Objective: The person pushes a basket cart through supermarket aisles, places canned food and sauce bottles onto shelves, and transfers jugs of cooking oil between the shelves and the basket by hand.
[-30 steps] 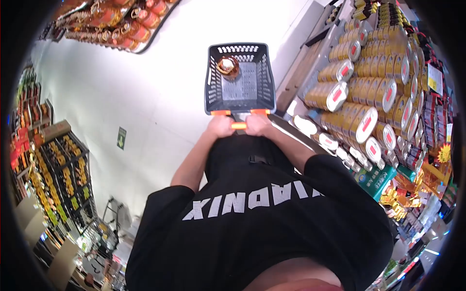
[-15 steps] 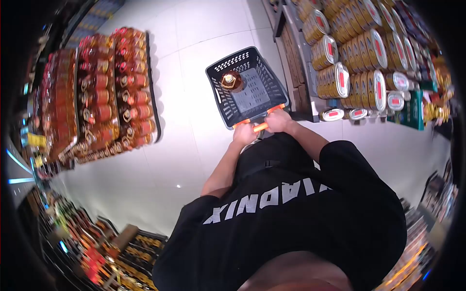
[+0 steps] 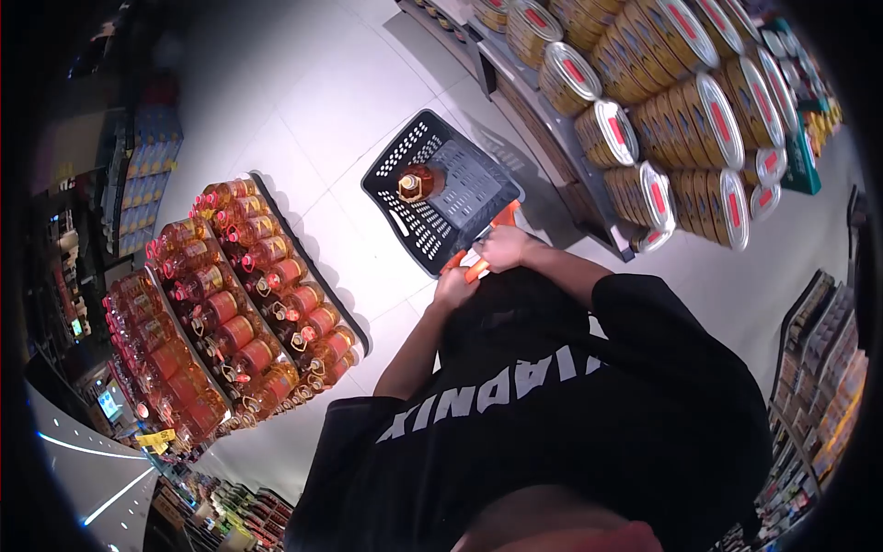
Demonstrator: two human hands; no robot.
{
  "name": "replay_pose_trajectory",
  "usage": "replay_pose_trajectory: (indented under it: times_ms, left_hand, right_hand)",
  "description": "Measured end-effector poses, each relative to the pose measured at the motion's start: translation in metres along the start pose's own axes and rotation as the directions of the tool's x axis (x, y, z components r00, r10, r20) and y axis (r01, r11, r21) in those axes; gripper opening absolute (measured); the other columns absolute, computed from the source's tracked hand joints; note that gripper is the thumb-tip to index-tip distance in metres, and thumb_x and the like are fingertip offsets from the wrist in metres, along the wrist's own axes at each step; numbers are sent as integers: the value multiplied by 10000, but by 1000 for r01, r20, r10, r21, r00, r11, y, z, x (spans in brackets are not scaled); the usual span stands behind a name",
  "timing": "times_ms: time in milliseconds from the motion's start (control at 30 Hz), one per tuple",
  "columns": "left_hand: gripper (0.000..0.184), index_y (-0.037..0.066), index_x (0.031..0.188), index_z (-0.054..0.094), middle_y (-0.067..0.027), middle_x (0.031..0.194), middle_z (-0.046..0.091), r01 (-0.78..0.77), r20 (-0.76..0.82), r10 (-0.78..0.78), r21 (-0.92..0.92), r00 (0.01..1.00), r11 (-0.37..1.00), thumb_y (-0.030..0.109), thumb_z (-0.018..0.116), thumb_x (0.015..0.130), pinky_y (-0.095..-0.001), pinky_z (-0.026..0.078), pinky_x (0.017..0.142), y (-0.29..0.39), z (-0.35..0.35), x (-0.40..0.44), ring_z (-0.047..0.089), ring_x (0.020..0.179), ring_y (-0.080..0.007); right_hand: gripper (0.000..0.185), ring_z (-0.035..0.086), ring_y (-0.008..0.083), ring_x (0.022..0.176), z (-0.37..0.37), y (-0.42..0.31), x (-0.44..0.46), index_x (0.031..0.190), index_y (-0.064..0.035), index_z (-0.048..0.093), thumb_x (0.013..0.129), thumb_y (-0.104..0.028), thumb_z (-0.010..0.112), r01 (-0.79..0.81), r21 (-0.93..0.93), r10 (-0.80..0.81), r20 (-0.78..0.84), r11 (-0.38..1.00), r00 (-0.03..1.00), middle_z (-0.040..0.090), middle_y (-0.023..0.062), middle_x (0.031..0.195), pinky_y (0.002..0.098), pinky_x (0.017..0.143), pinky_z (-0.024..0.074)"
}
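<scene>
A dark grey basket [image 3: 474, 189] with perforated walls stands tilted in the view, ahead of my body. Inside it, against the left part, is a bottle of amber liquid [image 3: 418, 183] with a pale cap. My left hand [image 3: 454, 287] is closed round the left end of the basket's orange handle [image 3: 476, 270]. Round the right end of the same handle, my right hand [image 3: 504, 247] is wrapped too. The fingers of both hands are partly hidden by the hands' backs.
To the left stands a tiered display of amber bottles [image 3: 235, 313] with red caps. Stacked gold tins [image 3: 662, 110] fill a shelf at the right, its dark lower edge close to the basket. Pale floor tiles [image 3: 322, 120] run between them. More shelving [image 3: 814, 368] stands at the lower right.
The view has swung round: the bottle display has come into view at the left and shifted lower, and the basket appears turned further clockwise to anticlockwise-tilted. Both hands have stayed on the handle.
</scene>
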State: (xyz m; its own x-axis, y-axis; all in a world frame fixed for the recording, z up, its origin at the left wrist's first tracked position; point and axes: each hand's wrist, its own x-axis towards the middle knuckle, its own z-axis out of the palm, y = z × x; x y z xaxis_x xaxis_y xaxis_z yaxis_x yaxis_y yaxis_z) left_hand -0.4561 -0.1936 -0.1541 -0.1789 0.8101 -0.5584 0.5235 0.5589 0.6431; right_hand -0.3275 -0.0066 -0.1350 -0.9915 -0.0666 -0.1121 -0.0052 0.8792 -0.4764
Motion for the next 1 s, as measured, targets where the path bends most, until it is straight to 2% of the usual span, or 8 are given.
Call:
replay_pose_trajectory:
  times_ms: [100,133,267,300,400,600,733,1000]
  left_hand:
    - [143,77,853,755,-181,1095,708,-135,-173,151,103,973,985,170,687,769,-442,477,1011,-32,-32,36,575,1252,-298]
    - [192,82,895,765,-176,1087,712,-13,-50,26,242,998,970,203,669,781,-445,513,963,-25,-58,49,622,1178,-307]
    - [259,91,954,759,-175,993,726,152,-114,-137,133,984,979,259,645,793,-434,532,941,-22,-137,91,670,1064,-314]
    - [259,101,969,756,-173,948,728,12,-250,37,192,968,981,256,643,794,-435,538,926,-50,-136,110,692,980,-327]
    - [227,89,924,747,-178,931,722,216,-130,-201,116,971,970,242,657,782,-447,545,889,-30,-216,147,693,934,-348]
    - [211,59,867,737,-186,842,711,114,-150,-91,154,984,981,225,650,770,-456,555,829,-74,-315,229,700,821,-352]
    - [234,54,879,733,-178,823,708,6,-158,20,158,987,987,248,654,775,-460,556,808,-121,-371,278,698,801,-357]
    - [278,35,899,723,-211,819,697,-54,-36,64,229,997,972,278,686,770,-470,556,792,-163,-504,373,691,797,-373]
  right_hand:
    - [375,686,300,593,-16,26,55,983,-14,619,757,-312,651,-5,-36,5,2,999,1000,668,123,644,434,601,545]
    - [406,686,306,591,-25,35,75,996,-21,618,751,-340,670,-20,-24,20,9,1000,1000,675,124,654,437,604,548]
    - [380,697,312,621,-50,78,153,976,-39,607,752,-335,691,20,-57,-17,52,998,999,676,126,656,444,602,554]
    - [348,698,316,623,-63,89,173,952,-45,591,756,-317,685,24,-49,-21,69,999,997,674,126,650,447,601,556]
    - [321,701,308,624,-71,126,232,929,-61,575,748,-296,696,16,-58,-12,58,998,998,671,116,645,444,593,557]
    - [369,684,307,613,-80,193,349,909,-86,594,719,-375,723,-143,-92,145,12,985,989,668,94,658,441,605,550]
    - [372,695,312,710,-112,218,426,906,-100,584,716,-385,730,-211,-141,231,151,967,961,683,106,727,445,654,555]
    - [409,691,299,670,-140,279,549,932,-105,573,686,-376,754,-266,-120,273,52,957,961,663,101,680,432,623,551]
